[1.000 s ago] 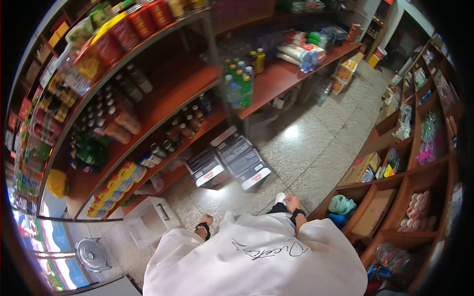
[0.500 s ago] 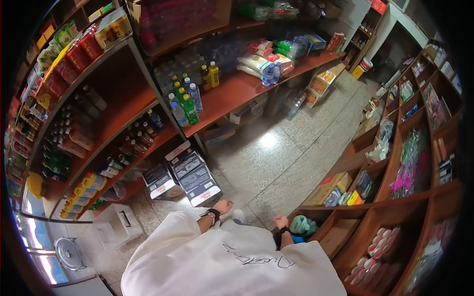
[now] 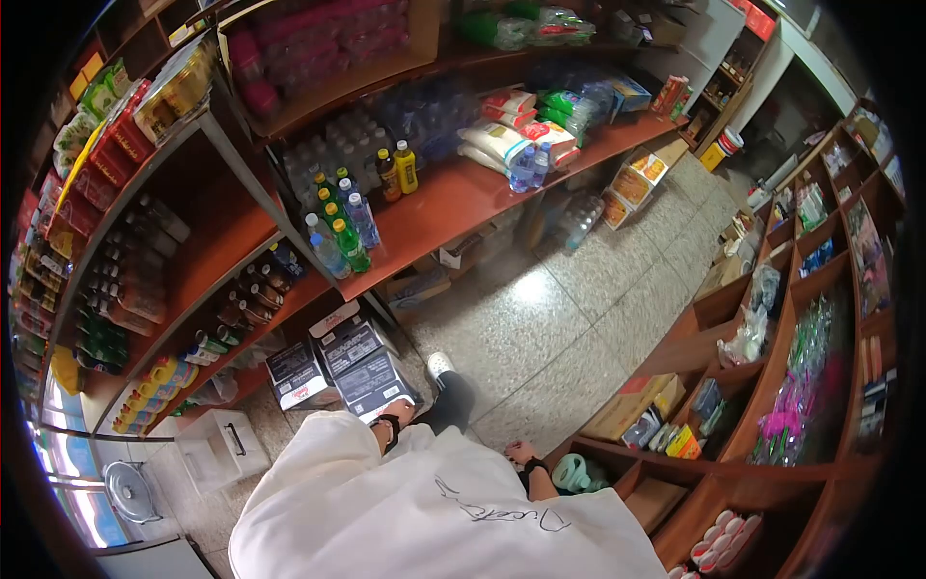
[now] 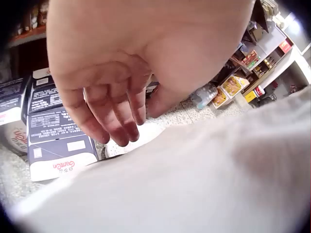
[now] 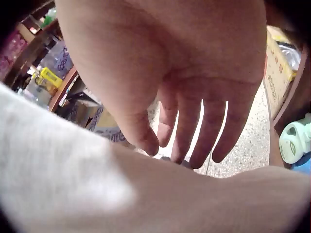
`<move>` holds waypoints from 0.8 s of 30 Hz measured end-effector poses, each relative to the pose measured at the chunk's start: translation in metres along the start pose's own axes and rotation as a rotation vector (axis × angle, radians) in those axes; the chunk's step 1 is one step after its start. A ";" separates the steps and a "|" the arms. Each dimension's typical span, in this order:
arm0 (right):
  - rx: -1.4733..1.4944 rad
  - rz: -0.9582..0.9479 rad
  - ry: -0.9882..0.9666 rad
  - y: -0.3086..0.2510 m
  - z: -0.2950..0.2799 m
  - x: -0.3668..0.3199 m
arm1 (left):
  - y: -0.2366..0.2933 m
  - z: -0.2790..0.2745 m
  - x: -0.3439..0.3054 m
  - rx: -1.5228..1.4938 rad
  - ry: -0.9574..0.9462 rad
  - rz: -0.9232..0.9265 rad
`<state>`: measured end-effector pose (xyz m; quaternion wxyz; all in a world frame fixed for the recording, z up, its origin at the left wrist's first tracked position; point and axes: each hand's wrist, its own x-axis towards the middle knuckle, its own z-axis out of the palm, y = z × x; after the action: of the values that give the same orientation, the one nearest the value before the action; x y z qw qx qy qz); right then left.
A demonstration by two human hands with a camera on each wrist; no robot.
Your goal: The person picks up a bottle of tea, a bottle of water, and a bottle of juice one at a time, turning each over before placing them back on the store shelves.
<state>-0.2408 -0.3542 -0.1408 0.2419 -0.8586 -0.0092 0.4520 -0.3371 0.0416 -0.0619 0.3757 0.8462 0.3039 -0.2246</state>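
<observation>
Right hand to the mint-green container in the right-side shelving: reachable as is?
Probably yes. The right hand looks empty and open, near the mint-green container, with nothing visible blocking between them. Depth is hard to judge.

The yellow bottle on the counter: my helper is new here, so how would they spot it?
Find the long red-brown counter. Between its green bottles and white sacks, two bottles stand together. The yellow bottle is nearer the sacks, and brighter than the brown bottle beside it.

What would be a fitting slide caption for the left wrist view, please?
An empty, relaxed left hand hangs near dark printed cartons.
</observation>
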 end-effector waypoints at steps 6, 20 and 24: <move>0.224 0.265 0.111 -0.066 -0.122 0.028 | 0.023 -0.036 0.051 -0.053 -0.081 -0.076; -0.041 -0.635 0.170 -0.390 -0.225 0.166 | 0.117 -0.249 0.127 -0.574 0.981 0.049; 0.161 -0.869 -0.096 -0.528 -0.216 0.131 | 0.138 -0.330 0.125 -0.758 1.084 0.136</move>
<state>0.1127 0.0544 0.0838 0.4747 -0.7314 -0.3451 0.3473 -0.1028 0.2663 0.1346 0.4545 0.6660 0.4536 0.3796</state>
